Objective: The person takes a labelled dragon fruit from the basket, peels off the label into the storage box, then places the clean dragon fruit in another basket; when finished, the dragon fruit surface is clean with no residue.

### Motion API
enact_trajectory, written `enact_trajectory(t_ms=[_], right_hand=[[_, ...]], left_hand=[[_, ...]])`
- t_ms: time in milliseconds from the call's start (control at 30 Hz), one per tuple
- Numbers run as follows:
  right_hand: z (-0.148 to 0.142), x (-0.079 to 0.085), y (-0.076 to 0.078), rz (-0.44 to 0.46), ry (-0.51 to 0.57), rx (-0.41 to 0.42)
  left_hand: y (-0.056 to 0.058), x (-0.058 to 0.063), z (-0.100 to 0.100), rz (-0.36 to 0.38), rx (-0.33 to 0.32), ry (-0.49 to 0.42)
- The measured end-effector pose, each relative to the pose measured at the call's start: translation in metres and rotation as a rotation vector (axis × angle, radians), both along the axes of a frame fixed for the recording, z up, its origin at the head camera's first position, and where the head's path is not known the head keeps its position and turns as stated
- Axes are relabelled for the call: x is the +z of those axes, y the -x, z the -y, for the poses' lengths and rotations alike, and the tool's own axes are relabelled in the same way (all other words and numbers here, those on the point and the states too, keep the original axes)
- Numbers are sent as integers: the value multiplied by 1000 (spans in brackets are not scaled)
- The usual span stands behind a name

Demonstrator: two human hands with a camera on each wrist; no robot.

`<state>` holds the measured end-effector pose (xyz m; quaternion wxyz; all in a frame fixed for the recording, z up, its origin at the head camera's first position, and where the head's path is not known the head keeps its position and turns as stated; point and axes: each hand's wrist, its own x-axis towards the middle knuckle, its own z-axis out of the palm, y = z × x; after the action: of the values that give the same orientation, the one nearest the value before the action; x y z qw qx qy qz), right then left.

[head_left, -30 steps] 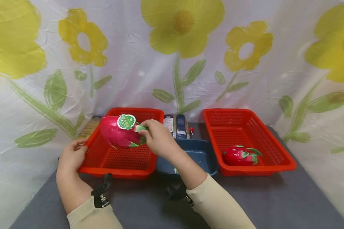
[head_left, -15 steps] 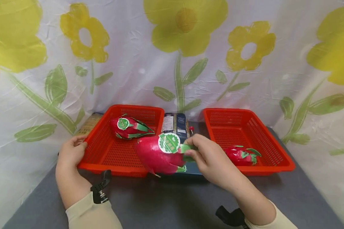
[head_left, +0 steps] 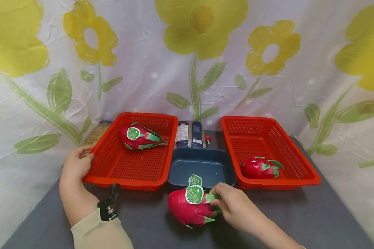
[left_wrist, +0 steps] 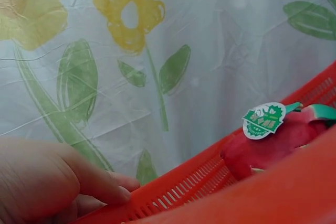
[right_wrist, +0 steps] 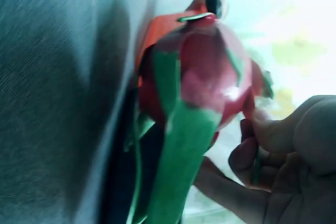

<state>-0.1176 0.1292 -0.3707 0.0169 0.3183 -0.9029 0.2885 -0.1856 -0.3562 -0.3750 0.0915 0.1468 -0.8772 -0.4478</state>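
My right hand (head_left: 237, 205) pinches a dragon fruit (head_left: 187, 209) by its green leafy end, over the near side of the blue tray. The fruit is pink-red, with a round green-and-white sticker facing up. In the right wrist view, its green leaves (right_wrist: 184, 145) lie close to the camera and the thumb and fingers hold one of them. My left hand (head_left: 76, 164) grips the left rim of the left red basket (head_left: 121, 181). Inside that basket lies a second dragon fruit (head_left: 140, 137), also with a sticker.
A blue tray (head_left: 202, 150) stands between the baskets; a green-white sticker (head_left: 195, 180) shows at its front. The right red basket (head_left: 286, 181) holds another dragon fruit (head_left: 260, 168). Behind the tray lies a dark printed packet (head_left: 190, 135). A flowered curtain (head_left: 137, 69) closes the back.
My right hand has carried the dragon fruit from over the left basket rightward, then down toward me past the tray's front. The basket's own fruit has come into view. My left hand stays put.
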Motion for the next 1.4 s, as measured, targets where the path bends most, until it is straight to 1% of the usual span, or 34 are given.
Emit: enact_trajectory(t_ms=[133, 200, 267, 333, 433, 533, 600, 667, 700, 733, 767, 800, 833, 867, 900, 933, 967, 1033, 1100, 1133, 1167, 1233, 1300, 1367, 1400], right_hand=[[-2, -9, 7, -15, -57, -40], [-4, -11, 9, -22, -75, -53], [-5, -12, 11, -28, -85, -60], [-5, -13, 12, -28, -92, -58], [-5, -13, 14, -19, -101, -61], [-7, -13, 15, -33, -102, -69], [-8, -14, 16, -59, -96, -68], [-8, -14, 16, -83, -87, -62], [-8, -14, 17, -88, -85, -59], [-9, -14, 17, -89, -83, -56], [-9, -14, 17, -89, -84, -54], [-8, -14, 17, -85, -85, -53], [-8, -15, 17, -82, -85, -51], [-8, -15, 16, -80, -86, -51], [-8, -16, 16, -81, -88, -52], [-8, -16, 16, -82, -91, -51], [-7, -17, 16, -81, -95, -53], [-7, -17, 16, -83, -103, -56], [-7, -17, 16, -72, -113, -65], [-7, -17, 16, -64, -119, -69], [-7, -17, 17, -61, -125, -71], [-7, -17, 17, -49, -132, -72], [-7, -17, 17, -46, -137, -74], [-7, -18, 18, -56, -140, -72], [-7, -18, 19, -57, -140, -72]], left_hand=[[0, -3, 3, -6, -1, 9], [0, -3, 3, -4, -4, 10], [-3, 0, 2, 12, -10, 10], [-7, 7, 1, 15, -12, 29], [-18, 23, -4, -20, 2, 54], [-30, 45, -15, -111, 37, 54], [-38, 59, -25, -196, 65, 41], [-44, 72, -41, -283, 66, 15], [-46, 79, -51, -327, 51, 6], [-48, 85, -62, -380, 24, 8], [-48, 91, -74, -447, -27, 2], [-48, 96, -87, -505, -96, -5], [-47, 101, -100, -560, -180, -15], [-45, 104, -113, -602, -259, -3], [-44, 107, -125, -634, -342, 9], [-41, 108, -135, -662, -418, 42], [-38, 107, -144, -673, -491, 78], [-34, 102, -161, -658, -609, 185], [-29, 91, -175, -630, -708, 304], [-27, 83, -181, -597, -762, 352], [-27, 75, -186, -550, -822, 377], [-26, 60, -194, -408, -928, 389], [-27, 48, -201, -232, -1011, 373], [-28, 40, -208, -62, -1061, 361], [-28, 37, -212, -1, -1072, 368]])
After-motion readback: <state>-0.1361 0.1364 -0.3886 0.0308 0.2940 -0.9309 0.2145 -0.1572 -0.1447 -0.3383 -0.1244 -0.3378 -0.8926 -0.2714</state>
